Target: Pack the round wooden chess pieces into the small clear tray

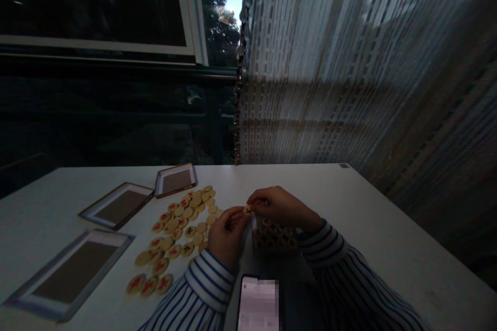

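Note:
A round wooden xiangqi piece with a black character is pinched between the fingertips of both hands. My left hand has its fingers curled and grips the piece from the left. From the right, my right hand reaches over with thumb and fingers closed on the same piece. Under the right hand and wrist, several xiangqi pieces with dark markings stand grouped in rows; the hand partly covers them. Left of my left hand, many loose pieces lie spread, some with red characters, some black, some plain side up.
Three shallow rectangular trays or lids lie on the left: a near one, a middle one and a far one. A phone is at the near edge of the white table. Behind hangs a string curtain.

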Available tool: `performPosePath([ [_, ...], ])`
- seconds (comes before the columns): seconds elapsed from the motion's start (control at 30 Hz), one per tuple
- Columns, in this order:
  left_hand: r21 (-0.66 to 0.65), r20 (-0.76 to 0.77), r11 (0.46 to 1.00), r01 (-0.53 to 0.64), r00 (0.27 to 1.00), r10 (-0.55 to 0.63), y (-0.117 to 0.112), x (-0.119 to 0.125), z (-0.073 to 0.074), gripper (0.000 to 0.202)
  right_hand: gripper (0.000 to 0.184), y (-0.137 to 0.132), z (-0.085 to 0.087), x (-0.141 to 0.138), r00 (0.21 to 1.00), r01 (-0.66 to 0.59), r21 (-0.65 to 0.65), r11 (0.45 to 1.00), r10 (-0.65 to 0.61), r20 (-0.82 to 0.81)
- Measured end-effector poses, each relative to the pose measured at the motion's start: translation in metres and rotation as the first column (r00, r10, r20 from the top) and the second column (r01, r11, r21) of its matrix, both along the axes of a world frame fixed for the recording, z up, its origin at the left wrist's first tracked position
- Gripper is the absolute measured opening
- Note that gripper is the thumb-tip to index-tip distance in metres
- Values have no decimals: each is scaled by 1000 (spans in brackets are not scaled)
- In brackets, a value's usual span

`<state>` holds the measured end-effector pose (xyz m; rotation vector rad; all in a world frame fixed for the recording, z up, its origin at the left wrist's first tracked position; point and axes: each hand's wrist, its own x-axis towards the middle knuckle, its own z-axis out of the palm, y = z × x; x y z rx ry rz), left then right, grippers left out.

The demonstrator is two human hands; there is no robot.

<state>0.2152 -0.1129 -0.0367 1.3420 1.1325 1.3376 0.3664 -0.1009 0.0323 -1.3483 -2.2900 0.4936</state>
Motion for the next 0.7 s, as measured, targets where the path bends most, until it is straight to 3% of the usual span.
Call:
performPosePath([
  [0.3,-70,120,997,10,993,-2,-2,1,9,21,21,-2,2,1,1000,-25,-21,999,25,6],
  [0.7,-13,26,1000,-14,1000,14,-2,1,6,20,18,-3,3,0,1000,3,-43,999,-2,9],
])
